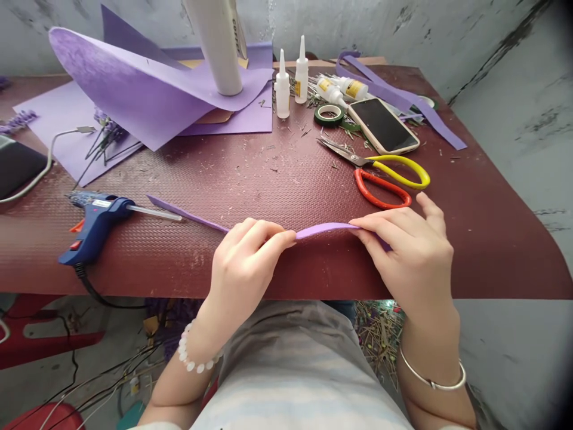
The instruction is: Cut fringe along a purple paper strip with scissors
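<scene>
A narrow purple foam strip [324,228] stretches between my two hands above the table's front edge. My left hand [246,257] pinches it between thumb and fingers, and its free end runs out to the left over the table. At the strip's right end, my right hand [409,251] grips it between thumb and forefinger, with the little finger raised. The held section bows slightly upward. Just beyond my right hand lie scissors [358,160] with one yellow and one red handle. Left of the strip rests a blue glue gun [101,221] with a clear glue stick in its back.
Purple sheets [134,89] lie at the back left under a white cylinder [219,54]. Two upright glue bottles [282,89], green tape [329,115], a phone [385,125] and purple strips [430,110] are behind the scissors. A cord hangs off the front edge.
</scene>
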Tool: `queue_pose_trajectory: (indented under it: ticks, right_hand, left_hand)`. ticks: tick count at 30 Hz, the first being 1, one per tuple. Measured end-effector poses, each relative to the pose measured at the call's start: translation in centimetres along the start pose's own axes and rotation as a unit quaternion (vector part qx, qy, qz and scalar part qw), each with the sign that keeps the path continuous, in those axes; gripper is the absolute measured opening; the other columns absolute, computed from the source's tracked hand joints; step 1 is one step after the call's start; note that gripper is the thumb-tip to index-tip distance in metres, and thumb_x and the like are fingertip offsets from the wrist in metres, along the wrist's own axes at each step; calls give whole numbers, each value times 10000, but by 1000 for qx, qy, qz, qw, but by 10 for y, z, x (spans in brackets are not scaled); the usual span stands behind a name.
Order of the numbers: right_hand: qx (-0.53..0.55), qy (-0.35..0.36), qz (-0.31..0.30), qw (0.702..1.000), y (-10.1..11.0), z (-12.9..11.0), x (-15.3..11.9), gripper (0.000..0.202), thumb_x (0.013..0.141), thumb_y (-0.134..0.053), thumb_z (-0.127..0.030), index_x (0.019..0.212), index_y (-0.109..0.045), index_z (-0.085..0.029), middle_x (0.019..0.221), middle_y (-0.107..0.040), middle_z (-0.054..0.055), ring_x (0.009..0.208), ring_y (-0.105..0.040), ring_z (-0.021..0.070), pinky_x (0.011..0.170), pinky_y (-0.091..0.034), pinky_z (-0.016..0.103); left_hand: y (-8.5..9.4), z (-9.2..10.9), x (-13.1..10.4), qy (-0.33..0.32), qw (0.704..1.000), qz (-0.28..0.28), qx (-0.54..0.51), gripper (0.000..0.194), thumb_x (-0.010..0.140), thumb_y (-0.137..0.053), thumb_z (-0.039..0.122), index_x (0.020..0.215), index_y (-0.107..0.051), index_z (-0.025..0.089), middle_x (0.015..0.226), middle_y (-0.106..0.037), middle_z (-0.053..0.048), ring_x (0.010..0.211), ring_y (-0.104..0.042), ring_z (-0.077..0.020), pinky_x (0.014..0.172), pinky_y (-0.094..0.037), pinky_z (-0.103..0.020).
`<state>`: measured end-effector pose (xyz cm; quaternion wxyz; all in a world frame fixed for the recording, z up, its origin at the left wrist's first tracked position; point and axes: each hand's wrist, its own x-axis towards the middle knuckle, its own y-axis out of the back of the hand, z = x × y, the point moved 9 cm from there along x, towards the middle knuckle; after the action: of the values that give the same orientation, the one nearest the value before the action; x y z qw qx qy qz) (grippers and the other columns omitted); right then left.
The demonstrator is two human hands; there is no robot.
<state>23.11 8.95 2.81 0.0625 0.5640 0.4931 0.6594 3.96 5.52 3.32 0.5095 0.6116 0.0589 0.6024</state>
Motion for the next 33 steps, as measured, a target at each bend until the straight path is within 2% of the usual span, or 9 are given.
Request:
queue_pose_trajectory:
  ticks: [4,9,12,18,24,30,33]
  right_hand:
    - [5,7,-4,1000,-2,-3,-1,132,1015,-692,-133,937,-721,-235,846,-801,3,766,-734,209,1200,-443,573]
    - [21,11,-6,1000,-2,-4,-1,117,1003,-710,-127,930,-721,-218,837,-796,6,757,-730,201,1203,-439,555]
    - [18,10,-2,1000,-2,-3,-1,138,1017,-689,-140,929,-714,-243,838,-792,-10,760,-716,192,1194,-440,538]
    - [1,0,-1,1000,-1,3,-2,127,1014,-698,-151,943,-718,-254,856,-795,-3,780,-721,216,1179,-453,556]
    - [-9,-6,-1,1000,-1,7,-3,120,1010,-708,-160,941,-737,-255,861,-803,2,776,-730,233,1169,-465,591]
    - [3,1,-10,1000,-3,3,-2,110,1003,-716,-147,944,-730,-239,869,-809,6,770,-737,222,1175,-470,581]
    - [14,11,-10,1000,-5,-6,0,116,1002,-709,-131,939,-723,-227,858,-807,12,772,-734,219,1175,-461,570]
  left_hand:
    - [-5,2,-1,8,1000,-3,9,251,995,-582,-16,930,-720,183,817,-730,-30,751,-579,-163,704,-505,-274]
    - [-3,-3,-1,50,998,22,10,239,996,-615,18,845,-699,183,736,-670,-15,715,-568,-164,694,-500,-279]
    - [0,-4,-2,55,998,34,-2,209,989,-651,39,876,-724,198,737,-683,-1,701,-583,-153,673,-507,-271]
    - [5,-12,-5,87,996,9,-3,197,944,-736,61,1054,-766,222,898,-775,-19,805,-668,-177,754,-571,-309]
    - [5,-11,-3,71,997,23,9,187,974,-695,71,867,-720,222,774,-727,-4,724,-612,-168,696,-534,-300]
    - [14,-14,-7,87,994,64,8,198,970,-694,70,829,-677,209,700,-679,12,656,-576,-148,653,-488,-289]
    - [22,-15,-7,99,990,95,19,146,1022,-642,110,938,-713,206,801,-747,-19,757,-668,-167,749,-533,-300]
